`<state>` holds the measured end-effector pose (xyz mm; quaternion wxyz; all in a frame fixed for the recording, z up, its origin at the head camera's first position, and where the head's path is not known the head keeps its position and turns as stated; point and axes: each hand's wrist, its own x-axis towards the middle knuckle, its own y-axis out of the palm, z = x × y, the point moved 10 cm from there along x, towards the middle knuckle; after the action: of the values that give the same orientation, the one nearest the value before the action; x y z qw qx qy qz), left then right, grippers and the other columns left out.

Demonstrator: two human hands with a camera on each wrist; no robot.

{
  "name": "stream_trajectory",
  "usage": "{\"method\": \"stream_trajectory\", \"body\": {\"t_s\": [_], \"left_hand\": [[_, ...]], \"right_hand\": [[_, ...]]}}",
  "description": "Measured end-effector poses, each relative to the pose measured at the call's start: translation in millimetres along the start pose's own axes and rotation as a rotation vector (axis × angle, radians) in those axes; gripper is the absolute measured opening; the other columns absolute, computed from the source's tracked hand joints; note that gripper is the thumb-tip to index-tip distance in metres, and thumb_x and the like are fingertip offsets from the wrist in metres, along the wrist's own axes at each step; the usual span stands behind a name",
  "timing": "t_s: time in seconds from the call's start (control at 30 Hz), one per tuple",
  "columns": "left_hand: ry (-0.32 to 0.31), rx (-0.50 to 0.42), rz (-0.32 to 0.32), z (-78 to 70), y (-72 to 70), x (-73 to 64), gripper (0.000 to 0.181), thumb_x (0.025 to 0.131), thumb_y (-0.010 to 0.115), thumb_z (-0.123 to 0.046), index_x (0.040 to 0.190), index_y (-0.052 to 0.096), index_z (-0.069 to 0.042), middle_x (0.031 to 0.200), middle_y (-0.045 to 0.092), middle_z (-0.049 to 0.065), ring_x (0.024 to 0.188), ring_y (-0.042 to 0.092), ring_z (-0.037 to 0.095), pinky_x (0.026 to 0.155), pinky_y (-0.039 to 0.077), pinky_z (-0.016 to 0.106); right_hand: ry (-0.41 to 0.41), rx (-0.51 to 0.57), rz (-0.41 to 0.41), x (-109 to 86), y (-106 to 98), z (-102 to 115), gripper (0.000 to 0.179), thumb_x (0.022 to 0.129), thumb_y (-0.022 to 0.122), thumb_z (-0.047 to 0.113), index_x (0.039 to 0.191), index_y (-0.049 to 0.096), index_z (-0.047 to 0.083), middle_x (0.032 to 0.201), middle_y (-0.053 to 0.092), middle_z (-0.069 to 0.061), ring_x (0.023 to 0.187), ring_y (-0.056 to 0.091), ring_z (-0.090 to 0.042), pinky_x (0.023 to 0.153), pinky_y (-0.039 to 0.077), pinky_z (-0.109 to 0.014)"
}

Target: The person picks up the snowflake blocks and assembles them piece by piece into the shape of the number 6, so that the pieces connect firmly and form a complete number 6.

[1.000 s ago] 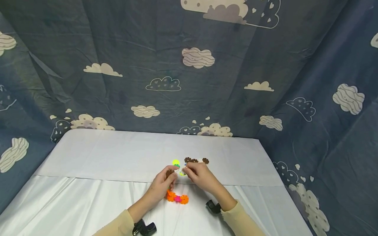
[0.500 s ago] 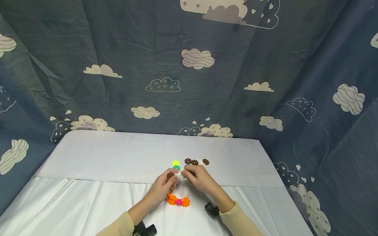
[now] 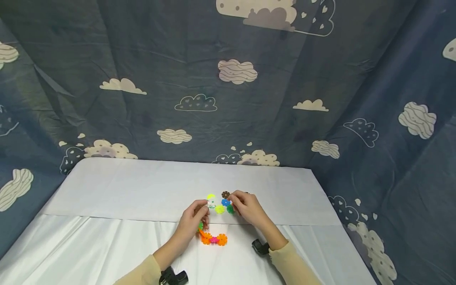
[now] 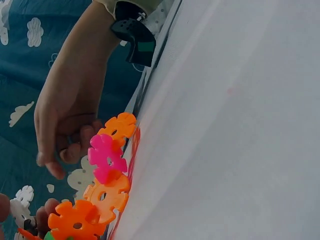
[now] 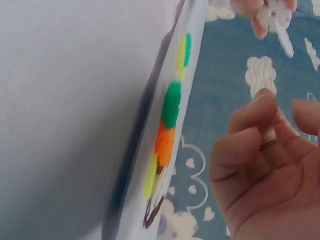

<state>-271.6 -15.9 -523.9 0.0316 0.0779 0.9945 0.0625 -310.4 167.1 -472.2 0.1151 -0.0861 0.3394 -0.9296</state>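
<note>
In the head view my left hand (image 3: 192, 217) pinches one end of a chain of flower-shaped interlocking discs. Orange and pink discs (image 3: 213, 239) of the chain hang below that hand. A white disc (image 5: 277, 17) sticks out from the left fingertips in the right wrist view. My right hand (image 3: 249, 208) hovers over the loose discs, thumb and forefinger apart and the other fingers loosely curled; nothing shows between them in the right wrist view (image 5: 270, 165). Near it lie a blue disc (image 3: 226, 202), a brown disc (image 3: 226, 194), a yellow disc (image 3: 219, 209) and a green disc (image 3: 230, 208).
A white cloth (image 3: 124, 190) covers the table. Behind it and at both sides hangs a dark blue curtain (image 3: 199, 51) printed with clouds. Dark wrist cameras sit under the left forearm (image 3: 173, 276) and beside the right forearm (image 3: 260, 247).
My hands were close together at the white part of the chain. The right hand has since moved away, right and slightly up, over the loose discs. The left hand keeps the chain.
</note>
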Motion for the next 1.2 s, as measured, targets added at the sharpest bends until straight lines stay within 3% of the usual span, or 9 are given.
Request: {"method": "stream_trajectory", "body": {"t_s": [0.13,0.33,0.5,0.63,0.73,0.87,1.0,1.2], "left_hand": [[-0.004,-0.029,0.000,0.2,-1.2,0.6,0.031,0.112,0.051,-0.015,0.138,0.059,0.000,0.103,0.064,0.016,0.073,0.060,0.015,0.065,0.059,0.024],[-0.036,-0.149,0.045,2.7,1.9,0.8,0.048,0.116,0.032,-0.028,0.143,0.058,0.001,0.096,0.059,0.007,0.071,0.055,0.013,0.063,0.056,0.024],[-0.033,-0.188,0.068,3.6,3.4,-0.7,0.057,0.116,0.027,-0.034,0.144,0.055,0.006,0.096,0.059,0.006,0.073,0.055,0.013,0.064,0.056,0.025],[-0.041,-0.183,0.052,5.0,2.8,0.6,0.055,0.116,0.033,-0.035,0.138,0.056,0.010,0.094,0.060,0.006,0.071,0.056,0.013,0.064,0.056,0.025],[-0.044,-0.135,0.042,6.5,2.6,1.6,0.044,0.115,0.043,-0.029,0.136,0.057,0.006,0.097,0.061,0.007,0.069,0.057,0.012,0.063,0.057,0.025],[-0.019,-0.039,0.047,6.3,2.5,1.7,0.039,0.111,0.056,-0.017,0.149,0.052,-0.010,0.104,0.061,0.009,0.068,0.058,0.013,0.059,0.056,0.023],[0.015,-0.001,0.063,2.7,2.5,1.5,0.049,0.111,0.054,-0.013,0.158,0.047,-0.026,0.108,0.059,0.014,0.069,0.054,0.012,0.057,0.054,0.022],[0.028,0.021,0.075,0.5,2.4,0.9,0.048,0.113,0.052,-0.015,0.159,0.047,-0.025,0.095,0.055,0.009,0.066,0.052,0.012,0.056,0.053,0.021]], "right_hand": [[-0.002,-0.150,0.017,0.6,4.9,-3.7,0.019,0.105,0.068,0.027,0.116,0.077,0.014,0.074,0.063,0.003,0.062,0.052,-0.011,0.055,0.045,-0.023],[-0.073,-0.436,0.077,-0.1,28.3,7.7,0.037,0.099,0.076,0.035,0.133,0.075,0.020,0.073,0.057,0.009,0.063,0.044,-0.007,0.057,0.036,-0.023],[-0.081,-0.558,0.055,-1.1,38.5,10.4,0.034,0.093,0.082,0.035,0.121,0.078,0.017,0.070,0.056,0.010,0.061,0.044,-0.007,0.055,0.034,-0.023],[-0.076,-0.532,0.031,-1.1,37.5,8.5,0.023,0.091,0.085,0.030,0.102,0.073,0.014,0.068,0.052,0.008,0.059,0.042,-0.007,0.054,0.031,-0.022],[-0.076,-0.460,0.045,-1.2,35.1,5.6,0.020,0.093,0.084,0.027,0.095,0.068,0.015,0.068,0.049,0.007,0.059,0.040,-0.008,0.055,0.030,-0.021],[-0.076,-0.284,0.077,-0.8,29.8,4.4,0.010,0.098,0.078,0.022,0.098,0.073,0.013,0.070,0.056,0.005,0.058,0.045,-0.006,0.054,0.036,-0.020],[-0.071,-0.110,0.070,-0.5,21.7,7.6,0.006,0.101,0.073,0.017,0.101,0.077,0.012,0.075,0.068,0.001,0.056,0.055,-0.007,0.053,0.047,-0.021],[-0.155,-0.120,-0.024,-2.1,10.6,21.7,0.011,0.099,0.076,0.016,0.106,0.082,0.011,0.092,0.080,-0.003,0.066,0.061,-0.007,0.062,0.054,-0.019]]}}
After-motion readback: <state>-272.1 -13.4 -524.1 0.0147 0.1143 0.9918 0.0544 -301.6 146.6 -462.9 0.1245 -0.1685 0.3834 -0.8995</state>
